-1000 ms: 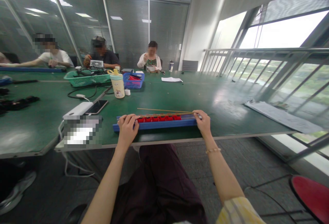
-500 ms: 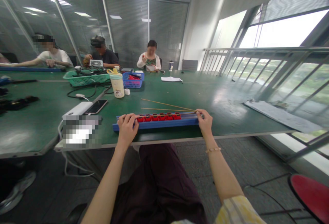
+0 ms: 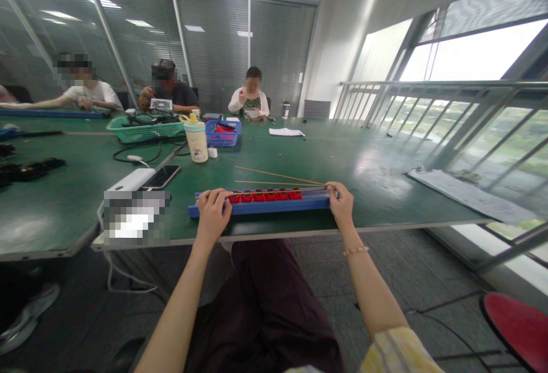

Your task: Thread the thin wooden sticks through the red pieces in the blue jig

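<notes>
A long blue channel-shaped tray (image 3: 278,206) lies along the table's near edge, with a row of several small red pieces (image 3: 269,195) in it. My left hand (image 3: 213,211) bends over the tray's left end, its fingers closed at the left end of a thin wooden stick (image 3: 274,191) that runs above the red pieces. At the tray's right end, my right hand (image 3: 341,202) pinches the right ends of that stick and of two more thin sticks (image 3: 280,175). Those two fan out leftward behind the tray. The fingers partly hide the stick ends.
Left of the tray lie a phone (image 3: 166,177) and a white power bank (image 3: 131,183) with cables. Behind stand a cream bottle (image 3: 196,142), a green basket (image 3: 143,132) and a blue basket (image 3: 221,139). A clipboard (image 3: 466,193) lies right. Several people sit across the table.
Both hands, the sticks and the tray keep nearly the same places. The view has shifted very slightly.
</notes>
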A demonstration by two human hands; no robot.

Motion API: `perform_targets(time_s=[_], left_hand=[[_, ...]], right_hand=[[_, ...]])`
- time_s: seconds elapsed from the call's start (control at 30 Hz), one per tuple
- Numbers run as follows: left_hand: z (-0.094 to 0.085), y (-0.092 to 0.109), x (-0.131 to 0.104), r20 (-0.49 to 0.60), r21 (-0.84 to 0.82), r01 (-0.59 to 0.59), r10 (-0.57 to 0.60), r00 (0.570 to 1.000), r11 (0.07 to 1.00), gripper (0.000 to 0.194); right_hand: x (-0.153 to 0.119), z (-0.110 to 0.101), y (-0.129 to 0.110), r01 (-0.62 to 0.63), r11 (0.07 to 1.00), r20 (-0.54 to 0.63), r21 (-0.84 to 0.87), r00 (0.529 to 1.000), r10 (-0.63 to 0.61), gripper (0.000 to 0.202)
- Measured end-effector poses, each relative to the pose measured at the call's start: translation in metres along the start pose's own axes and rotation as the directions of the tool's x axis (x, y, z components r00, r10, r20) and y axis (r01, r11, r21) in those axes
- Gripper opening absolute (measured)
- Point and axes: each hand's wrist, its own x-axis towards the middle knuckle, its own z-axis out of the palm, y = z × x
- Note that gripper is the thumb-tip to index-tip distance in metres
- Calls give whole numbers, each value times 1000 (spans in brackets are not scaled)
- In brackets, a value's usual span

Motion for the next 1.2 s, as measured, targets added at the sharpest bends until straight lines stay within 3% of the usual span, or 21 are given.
perform_targets(time_s=[0.33,1.2], left_hand=[[1,0,0,3,-5,3,-3,1000,1000,21],[-1,1,0,6,-2,7,-7,1000,1000,24]], right_hand=[[2,1,-3,130,989,-21,-65,991,-131,25],[0,5,1,92,996,37,-16,995,-92,29]])
